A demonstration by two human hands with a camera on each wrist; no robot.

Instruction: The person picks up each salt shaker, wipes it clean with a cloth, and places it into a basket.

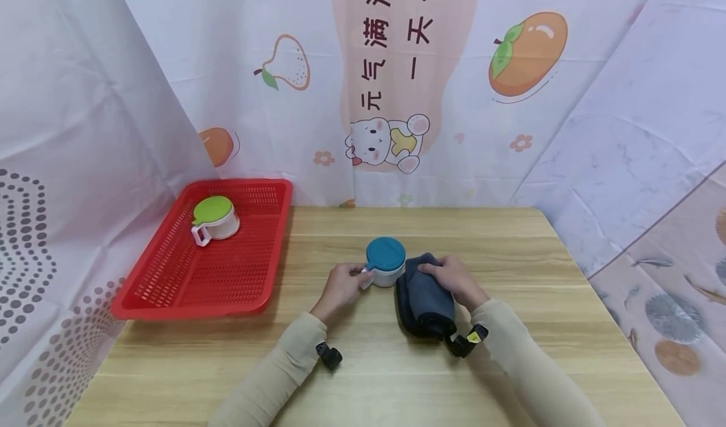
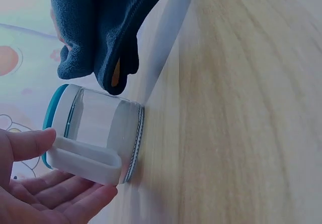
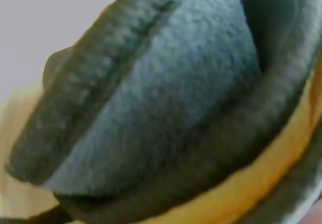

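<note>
A printed curtain [image 1: 317, 109] spans the back, behind a wood-grain desk [image 1: 368, 376]. On the desk's left side lies a red mesh basket [image 1: 232, 282]. Right of the desk's middle is a dark grey-blue cloth [image 1: 428, 295], bunched and folded, its edge curled over at the near end. The right hand [image 1: 455, 278] has its fingers clamped on this cloth. The left hand [image 1: 342, 286] has its thumb and fingers closed on a jar's pale handle [image 2: 88, 162], the thumb near the lid end. That jar, the clear blue-lidded jar [image 1: 388, 278], stands upright on the desk just left of the cloth; whether the two touch cannot be told. A smaller-looking green-lidded jar [image 1: 225, 227] sits inside the basket, toward its far left, handle facing the near side. A small black camera [image 1: 329, 356] is strapped at the left wrist.
</note>
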